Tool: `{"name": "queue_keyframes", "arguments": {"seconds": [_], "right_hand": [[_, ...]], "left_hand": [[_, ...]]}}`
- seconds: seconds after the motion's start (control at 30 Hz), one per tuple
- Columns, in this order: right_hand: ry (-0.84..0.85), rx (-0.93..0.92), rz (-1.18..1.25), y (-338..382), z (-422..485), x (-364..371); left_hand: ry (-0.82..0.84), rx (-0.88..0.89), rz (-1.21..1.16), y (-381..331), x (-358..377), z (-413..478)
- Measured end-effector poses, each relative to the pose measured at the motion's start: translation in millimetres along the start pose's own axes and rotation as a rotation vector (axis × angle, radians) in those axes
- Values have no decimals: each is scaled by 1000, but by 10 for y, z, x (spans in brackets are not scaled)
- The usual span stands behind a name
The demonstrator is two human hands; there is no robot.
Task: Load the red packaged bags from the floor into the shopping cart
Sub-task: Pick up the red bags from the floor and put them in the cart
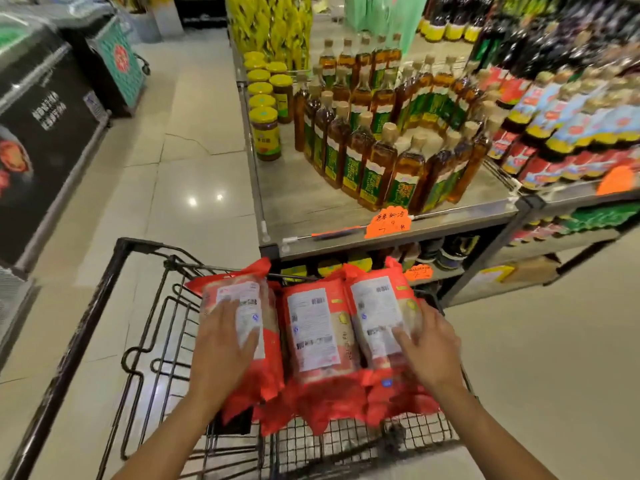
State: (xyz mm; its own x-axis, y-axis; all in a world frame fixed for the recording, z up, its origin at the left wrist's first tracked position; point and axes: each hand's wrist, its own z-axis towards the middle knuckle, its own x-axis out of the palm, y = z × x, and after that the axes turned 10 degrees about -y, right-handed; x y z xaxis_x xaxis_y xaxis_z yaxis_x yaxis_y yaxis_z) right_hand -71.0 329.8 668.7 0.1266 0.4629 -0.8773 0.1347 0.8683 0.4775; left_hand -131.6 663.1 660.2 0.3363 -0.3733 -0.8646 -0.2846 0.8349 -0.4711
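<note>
Bags first: three red packaged bags lie side by side, label up, in the shopping cart [114, 292] basket, toward its 3 o'clock side, over more red packaging below. The left bag [242, 327] sits tilted, its far corner riding up at 12 o'clock; the middle bag [317, 329] and the right bag [381, 320] lie flatter. The left hand [221, 348] rests palm down on the left bag, fingers spread flat and not closed around it. The right hand [429, 348] presses the right bag's outer edge, fingers splayed, likewise gripping nothing.

My worry is the tilt. The stack sits heaped against the cart's 3 o'clock wall, so an uneven push could probably slide the left bag off toward the bare 9 o'clock half of the basket. Slick film would help it go. At 1 o'clock, the shelf [381, 209] of oil bottles [381, 168] stands close to the cart, so a nudge forward could knock it.
</note>
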Motion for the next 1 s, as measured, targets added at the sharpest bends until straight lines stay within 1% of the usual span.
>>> {"name": "queue_keyframes", "arguments": {"seconds": [0.13,0.17,0.23,0.3,0.47,0.57,0.7,0.87,0.93,1.0], "right_hand": [[-172,-239,-226,255,-716,-648],[-210,-263,-271,286,-877,-827],[-294,-235,-333,242,-1160,-1183],[-349,-159,-388,29,-1418,-1520],[-411,120,-499,-880,-2192,-2303],[-441,289,-514,-1516,-2740,-2695],[-511,493,-540,-2449,-3482,-3151],[-541,695,-544,-3692,-4329,-3756],[-556,747,-551,-4132,-4571,-3978],[-566,784,-551,-4527,-4750,-4170]], "left_hand": [[5,483,22,-943,-333,-302],[5,589,18,-1213,-427,-404],[1,776,2,-1747,-566,-637],[12,925,-28,-2213,-627,-921],[84,1193,-53,-3232,-648,-1810],[113,1354,-85,-3820,-489,-2478],[147,1549,-183,-4618,-190,-3542],[181,1672,-209,-5620,113,-5023],[176,1714,-206,-5961,244,-5527],[205,1753,-198,-6254,366,-5939]]}}
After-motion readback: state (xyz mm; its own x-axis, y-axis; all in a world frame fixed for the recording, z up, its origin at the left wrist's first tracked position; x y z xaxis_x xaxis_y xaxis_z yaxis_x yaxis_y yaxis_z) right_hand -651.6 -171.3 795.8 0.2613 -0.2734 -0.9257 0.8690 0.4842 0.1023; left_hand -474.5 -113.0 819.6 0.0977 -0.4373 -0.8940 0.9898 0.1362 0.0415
